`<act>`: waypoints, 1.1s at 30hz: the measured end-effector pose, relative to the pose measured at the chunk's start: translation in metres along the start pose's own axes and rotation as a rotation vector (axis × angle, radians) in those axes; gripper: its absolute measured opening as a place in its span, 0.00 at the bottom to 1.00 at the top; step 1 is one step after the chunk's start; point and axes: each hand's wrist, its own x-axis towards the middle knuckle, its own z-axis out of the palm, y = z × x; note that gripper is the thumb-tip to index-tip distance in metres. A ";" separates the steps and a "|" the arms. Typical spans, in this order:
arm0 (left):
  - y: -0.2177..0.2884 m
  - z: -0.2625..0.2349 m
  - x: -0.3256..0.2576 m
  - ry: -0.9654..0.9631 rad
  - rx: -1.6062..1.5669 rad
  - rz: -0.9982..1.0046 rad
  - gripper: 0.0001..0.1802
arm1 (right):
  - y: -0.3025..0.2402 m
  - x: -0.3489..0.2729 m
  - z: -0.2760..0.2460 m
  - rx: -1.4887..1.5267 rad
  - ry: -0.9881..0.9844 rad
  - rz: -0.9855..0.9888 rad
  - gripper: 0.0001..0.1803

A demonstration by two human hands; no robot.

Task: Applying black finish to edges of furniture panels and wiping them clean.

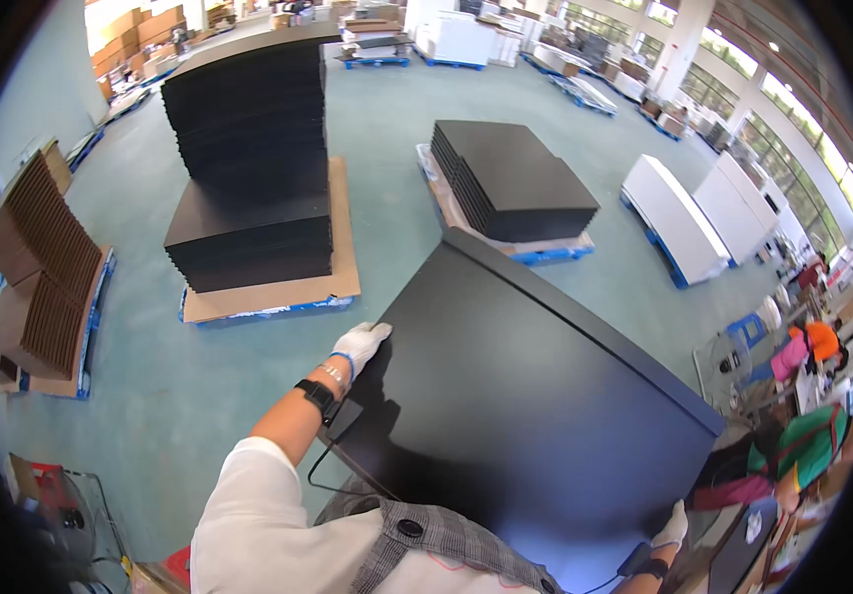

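Observation:
A large black flat panel (506,366) with a raised lip along its far edge spans the space in front of my body, tilted in the view. My left hand (362,345), in a white glove, is closed on the panel's left edge, its fingers partly under it. At the lower right edge, my right hand (675,525), also gloved in white, grips the same panel; most of its fingers are hidden. Dark bands circle both wrists, and a thin black cord (320,473) hangs by the left one.
Ahead stand a tall stack of black panels (258,238) and a lower black stack (516,178), both on pallets. Folded brown cardboard (46,322) is at far left, white panels (679,223) at right. A person in green (810,445) works near the bench at right; another wears orange (822,342).

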 end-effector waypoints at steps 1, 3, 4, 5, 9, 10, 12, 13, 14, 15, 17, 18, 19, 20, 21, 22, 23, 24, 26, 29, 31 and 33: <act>0.003 -0.010 0.007 0.048 0.028 -0.027 0.33 | -0.006 0.029 0.028 0.000 -0.023 -0.005 0.23; 0.007 -0.025 0.031 0.082 0.004 -0.075 0.33 | -0.017 0.078 0.086 -0.068 -0.067 0.023 0.23; 0.005 -0.036 0.043 0.104 -0.012 -0.125 0.34 | -0.025 0.093 0.125 -0.131 -0.113 0.007 0.23; -0.001 -0.045 0.062 0.135 -0.018 -0.127 0.34 | -0.033 0.107 0.163 -0.128 -0.144 0.004 0.23; -0.029 -0.078 0.177 0.279 -0.064 -0.064 0.30 | -0.053 0.155 0.299 -0.171 -0.241 -0.054 0.24; -0.008 -0.083 0.194 0.303 -0.012 -0.077 0.30 | -0.055 0.167 0.318 -0.126 -0.263 -0.046 0.25; 0.034 -0.097 0.217 0.247 0.039 -0.112 0.32 | -0.062 0.190 0.355 -0.114 -0.239 -0.045 0.25; 0.046 -0.103 0.237 0.252 0.039 -0.120 0.32 | -0.067 0.202 0.373 -0.117 -0.209 -0.039 0.26; 0.056 -0.107 0.258 0.248 -0.034 -0.085 0.31 | -0.074 0.216 0.393 -0.111 -0.195 -0.009 0.27; 0.062 -0.112 0.275 0.255 -0.105 -0.052 0.30 | -0.081 0.222 0.412 -0.114 -0.210 -0.002 0.27; 0.043 -0.121 0.337 0.309 -0.158 -0.023 0.30 | -0.098 0.240 0.469 -0.092 -0.289 -0.047 0.27; 0.055 -0.118 0.366 0.279 -0.127 -0.040 0.31 | -0.099 0.259 0.483 -0.065 -0.276 -0.047 0.27; 0.065 -0.120 0.391 0.264 -0.094 -0.061 0.32 | -0.100 0.276 0.504 -0.055 -0.279 -0.048 0.27; 0.075 -0.122 0.413 0.270 -0.092 -0.053 0.32 | -0.102 0.294 0.525 -0.070 -0.279 -0.058 0.27; 0.082 -0.122 0.434 0.273 -0.120 -0.061 0.32 | -0.106 0.308 0.550 -0.088 -0.283 -0.067 0.26; 0.090 -0.123 0.456 0.276 -0.149 -0.070 0.33 | -0.110 0.325 0.580 -0.083 -0.292 -0.068 0.26; 0.098 -0.126 0.479 0.288 -0.149 -0.068 0.33 | -0.115 0.344 0.613 -0.112 -0.264 -0.042 0.26; 0.115 -0.128 0.497 0.301 -0.152 -0.078 0.33 | -0.121 0.361 0.645 -0.145 -0.232 -0.016 0.26; 0.172 -0.129 0.536 0.227 -0.215 -0.099 0.35 | -0.129 0.411 0.693 -0.158 -0.212 -0.094 0.27; 0.187 -0.147 0.601 0.331 -0.150 -0.113 0.34 | -0.156 0.466 0.783 -0.181 -0.310 -0.082 0.27; 0.198 -0.158 0.638 0.410 -0.130 -0.115 0.32 | -0.172 0.488 0.840 -0.187 -0.392 -0.012 0.28; 0.212 -0.173 0.666 0.378 -0.272 -0.118 0.31 | -0.170 0.503 0.900 -0.236 -0.357 -0.096 0.28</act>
